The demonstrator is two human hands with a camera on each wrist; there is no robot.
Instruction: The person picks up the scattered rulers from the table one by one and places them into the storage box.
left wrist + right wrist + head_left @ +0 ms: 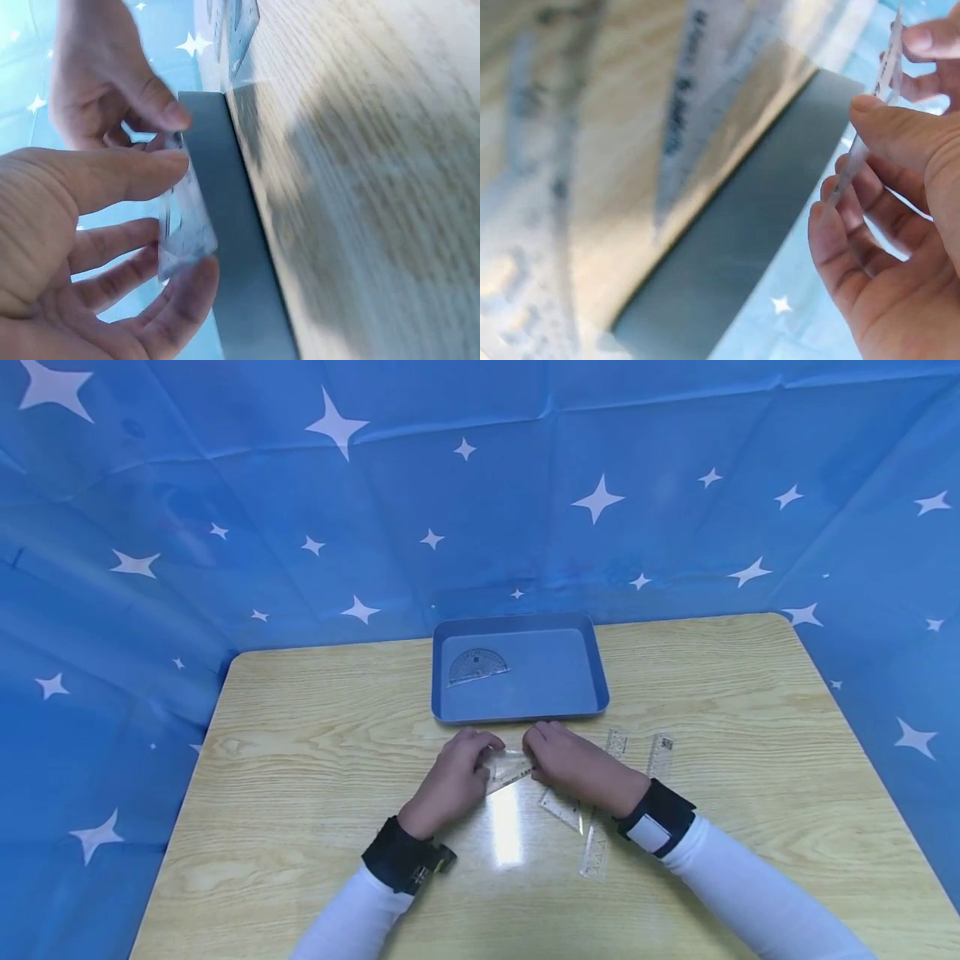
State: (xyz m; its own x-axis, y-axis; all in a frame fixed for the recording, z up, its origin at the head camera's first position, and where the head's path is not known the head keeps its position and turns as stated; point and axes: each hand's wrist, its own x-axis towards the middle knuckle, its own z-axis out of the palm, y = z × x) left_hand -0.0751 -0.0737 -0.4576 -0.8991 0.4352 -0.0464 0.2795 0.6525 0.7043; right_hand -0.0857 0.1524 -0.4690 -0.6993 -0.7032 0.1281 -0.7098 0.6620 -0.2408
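Both hands hold a clear plastic set square (507,767) just in front of the blue tray. My left hand (452,777) grips its left end, thumb on the near face and fingers behind, as the left wrist view (112,247) shows. At the other end, my right hand (570,764) pinches the same set square (847,169) between thumb and fingertips. A second clear set square (562,810) lies on the table under the right hand. Close to the right forearm lie a long clear ruler (595,850), partly hidden by that arm, and another clear ruler (661,755).
The shallow blue tray (555,672) stands at the table's back edge, with a clear protractor (477,667) lying in its left half. Wood-grain table (300,777) extends to both sides. A blue curtain with white stars (510,527) hangs behind.
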